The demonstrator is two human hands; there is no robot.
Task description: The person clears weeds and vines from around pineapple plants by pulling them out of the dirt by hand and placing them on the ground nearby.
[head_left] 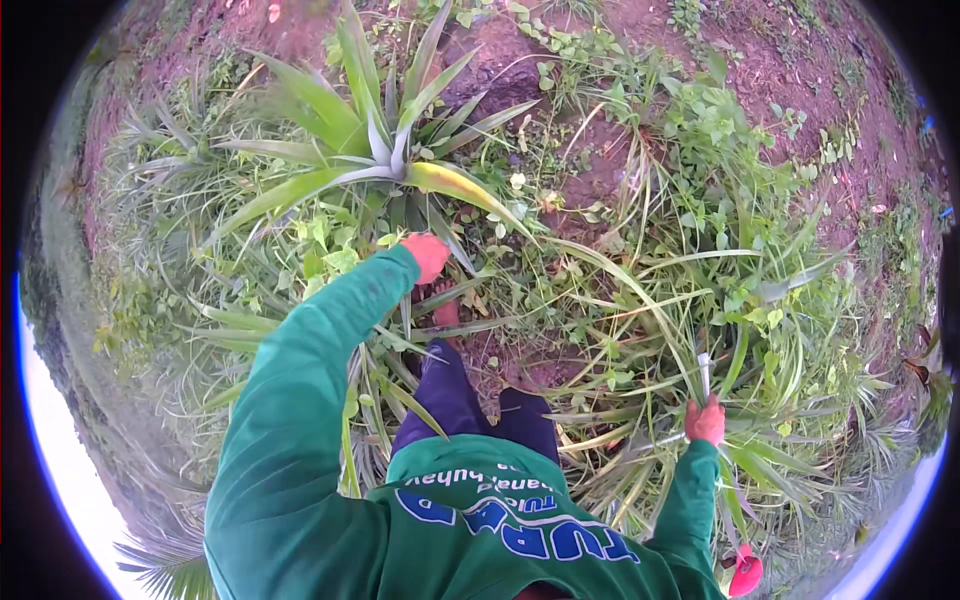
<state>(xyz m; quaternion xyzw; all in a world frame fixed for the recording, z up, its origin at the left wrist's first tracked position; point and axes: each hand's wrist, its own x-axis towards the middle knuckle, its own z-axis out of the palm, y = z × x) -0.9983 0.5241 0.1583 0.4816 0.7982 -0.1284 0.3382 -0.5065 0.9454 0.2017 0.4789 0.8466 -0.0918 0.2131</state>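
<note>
A large pineapple plant (385, 165) with long, pointed grey-green leaves and one yellowing leaf stands ahead of me, left of centre. Just below its base, my left hand (428, 258) reaches down among weeds and leaves. It looks closed, but its fingertips and anything in them are hidden. Off to the right, my right hand (705, 421) is wrapped round a slim tool with a pale handle (705, 372) that sticks up from the fist. A thin, light strip shows on the fist's left side; whether it is the tool's blade I cannot tell.
Dense weeds (700, 130) and long grassy leaves surround me. Reddish-brown soil (590, 180) shows between them. More spiky plants (165, 150) grow at the left. My legs in dark trousers (450, 395) stand among the leaves. A bright pink-red object (745, 575) is at the lower right.
</note>
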